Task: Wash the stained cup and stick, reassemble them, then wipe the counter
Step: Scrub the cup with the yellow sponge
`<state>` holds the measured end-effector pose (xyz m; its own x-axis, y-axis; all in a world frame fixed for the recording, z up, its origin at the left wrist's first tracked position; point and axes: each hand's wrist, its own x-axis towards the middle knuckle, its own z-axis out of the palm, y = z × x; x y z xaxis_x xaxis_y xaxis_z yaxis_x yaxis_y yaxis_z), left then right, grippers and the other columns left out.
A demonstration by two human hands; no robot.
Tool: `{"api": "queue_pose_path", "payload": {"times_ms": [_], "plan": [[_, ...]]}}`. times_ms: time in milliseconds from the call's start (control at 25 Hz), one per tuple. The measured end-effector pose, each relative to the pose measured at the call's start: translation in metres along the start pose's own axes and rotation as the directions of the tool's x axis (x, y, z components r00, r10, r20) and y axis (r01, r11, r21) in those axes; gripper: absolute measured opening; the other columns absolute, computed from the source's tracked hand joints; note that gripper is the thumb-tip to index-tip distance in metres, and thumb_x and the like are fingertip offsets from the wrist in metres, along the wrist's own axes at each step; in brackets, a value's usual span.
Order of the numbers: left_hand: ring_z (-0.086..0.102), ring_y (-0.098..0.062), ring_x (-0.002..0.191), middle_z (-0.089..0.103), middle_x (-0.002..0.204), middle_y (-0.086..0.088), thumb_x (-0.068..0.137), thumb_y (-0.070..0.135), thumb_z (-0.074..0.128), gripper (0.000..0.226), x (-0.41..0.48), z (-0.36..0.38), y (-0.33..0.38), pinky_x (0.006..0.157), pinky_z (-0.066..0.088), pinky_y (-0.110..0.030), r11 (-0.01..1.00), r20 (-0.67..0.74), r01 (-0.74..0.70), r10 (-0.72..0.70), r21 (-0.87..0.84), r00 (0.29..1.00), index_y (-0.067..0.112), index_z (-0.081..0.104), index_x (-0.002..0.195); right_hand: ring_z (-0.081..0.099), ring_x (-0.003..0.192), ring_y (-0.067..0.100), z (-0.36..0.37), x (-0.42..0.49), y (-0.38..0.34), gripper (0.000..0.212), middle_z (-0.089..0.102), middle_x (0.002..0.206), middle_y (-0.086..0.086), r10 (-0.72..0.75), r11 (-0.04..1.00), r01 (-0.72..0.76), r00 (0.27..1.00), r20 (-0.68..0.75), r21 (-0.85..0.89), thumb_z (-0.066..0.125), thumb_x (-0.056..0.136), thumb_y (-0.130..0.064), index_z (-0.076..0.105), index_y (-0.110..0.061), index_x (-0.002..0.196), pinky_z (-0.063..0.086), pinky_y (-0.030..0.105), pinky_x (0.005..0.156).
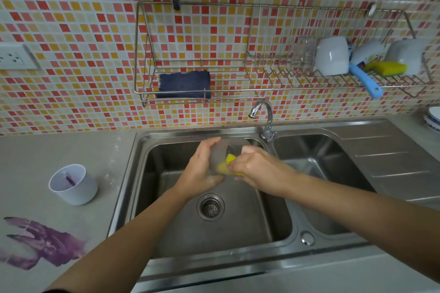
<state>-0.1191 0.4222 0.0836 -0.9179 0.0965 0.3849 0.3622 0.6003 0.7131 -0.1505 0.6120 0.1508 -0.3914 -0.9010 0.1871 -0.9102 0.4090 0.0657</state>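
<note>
Over the left sink basin (166, 197), my left hand (202, 169) grips a translucent grey cup (217, 157) lying on its side, its mouth facing right. My right hand (257, 169) pinches a yellow sponge (229, 162) and presses it into the cup's mouth. A white cup (73, 184) stands on the counter to the left, with a purple-stained stick (69, 178) inside it. A purple stain (45, 242) is smeared across the counter at the lower left.
A tap (264, 114) rises between the two basins, no water visible. A wall rack (262, 88) holds a dark blue cloth (184, 84), white mugs (332, 56), a second yellow sponge (387, 68) and a blue-handled brush (364, 81). Plates (433, 119) sit far right.
</note>
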Motion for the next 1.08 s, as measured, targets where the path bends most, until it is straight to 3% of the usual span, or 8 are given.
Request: {"api": "queue_pose_path", "payload": {"times_ms": [120,240,400,520,680,920,1000,1080], "plan": [[0.04,0.0,0.121,0.037,0.133,0.007,0.065,0.015,0.082,0.09,0.007,-0.009,0.008,0.096,0.041,-0.01,0.999,0.123,0.014,-0.008,-0.046,0.992,0.016,0.031,0.139,0.046,0.066,0.013,-0.003,-0.005,0.009,0.007,0.064,0.066,-0.011,-0.165,0.926,0.153,0.986,-0.005,-0.344,0.069,0.066,-0.018,0.067,-0.024,0.069,0.04,0.025,0.061],[0.037,-0.001,0.128,0.037,0.141,0.007,0.062,0.019,0.084,0.099,0.012,-0.013,0.008,0.105,0.033,-0.013,1.0,0.209,-0.004,0.009,-0.023,0.978,0.019,0.027,0.143,0.044,0.073,0.015,-0.009,-0.007,0.012,0.008,0.062,0.067,-0.011,-0.312,0.853,0.257,0.949,-0.049,-0.455,0.063,0.072,-0.017,0.064,-0.023,0.067,0.034,0.026,0.065],[0.039,-0.004,0.121,0.039,0.135,-0.003,0.065,0.014,0.084,0.09,0.01,-0.005,0.008,0.098,0.026,0.0,0.998,0.044,-0.04,0.038,0.04,0.998,0.007,0.032,0.138,0.051,0.07,0.019,-0.004,-0.01,0.003,0.013,0.071,0.084,-0.003,-0.145,0.979,0.119,0.977,-0.159,-0.166,0.063,0.077,-0.014,0.07,-0.014,0.088,0.043,0.027,0.065],[0.038,0.001,0.117,0.04,0.134,-0.005,0.065,0.013,0.084,0.088,0.007,0.0,0.005,0.094,0.026,0.003,1.0,-0.008,-0.022,0.022,0.015,1.0,0.004,0.033,0.136,0.056,0.068,0.02,-0.002,-0.019,-0.008,0.045,0.073,0.09,0.002,0.044,0.993,-0.024,0.984,-0.172,0.116,0.084,0.063,-0.028,0.07,-0.009,0.101,0.038,0.02,0.073],[0.044,-0.006,0.121,0.039,0.134,0.002,0.065,0.012,0.083,0.088,0.008,0.007,0.01,0.092,0.037,-0.003,0.994,0.059,0.058,-0.053,-0.094,0.997,0.012,0.031,0.137,0.051,0.065,0.018,-0.005,-0.018,0.007,0.019,0.071,0.079,-0.005,-0.082,0.987,0.063,0.989,-0.125,-0.15,0.076,0.071,-0.011,0.071,-0.016,0.088,0.047,0.028,0.063],[0.047,-0.01,0.122,0.036,0.14,0.005,0.066,0.008,0.081,0.095,0.012,-0.004,0.01,0.086,0.052,-0.017,0.983,0.256,0.087,-0.044,-0.161,0.966,0.029,0.028,0.142,0.044,0.076,0.015,-0.013,-0.021,0.017,0.014,0.06,0.07,-0.01,-0.358,0.792,0.332,0.932,0.05,-0.512,0.058,0.08,-0.011,0.064,-0.022,0.075,0.035,0.025,0.066],[0.046,-0.011,0.12,0.039,0.132,0.006,0.067,0.009,0.08,0.086,0.011,-0.001,0.011,0.08,0.052,-0.014,0.995,0.166,0.044,-0.03,-0.085,0.986,0.024,0.035,0.139,0.05,0.075,0.016,-0.014,-0.016,0.014,0.01,0.064,0.074,-0.009,-0.211,0.885,0.201,0.977,0.023,-0.421,0.067,0.075,-0.01,0.065,-0.019,0.078,0.042,0.026,0.065],[0.046,-0.01,0.116,0.039,0.125,0.009,0.067,0.011,0.081,0.081,0.009,0.002,0.011,0.076,0.051,-0.011,0.995,0.083,0.058,-0.051,-0.075,0.995,0.019,0.038,0.136,0.055,0.079,0.021,-0.006,-0.014,0.005,0.024,0.071,0.087,-0.002,0.014,0.995,-0.009,0.998,0.054,-0.099,0.076,0.07,-0.016,0.07,-0.016,0.093,0.049,0.032,0.072]]}}
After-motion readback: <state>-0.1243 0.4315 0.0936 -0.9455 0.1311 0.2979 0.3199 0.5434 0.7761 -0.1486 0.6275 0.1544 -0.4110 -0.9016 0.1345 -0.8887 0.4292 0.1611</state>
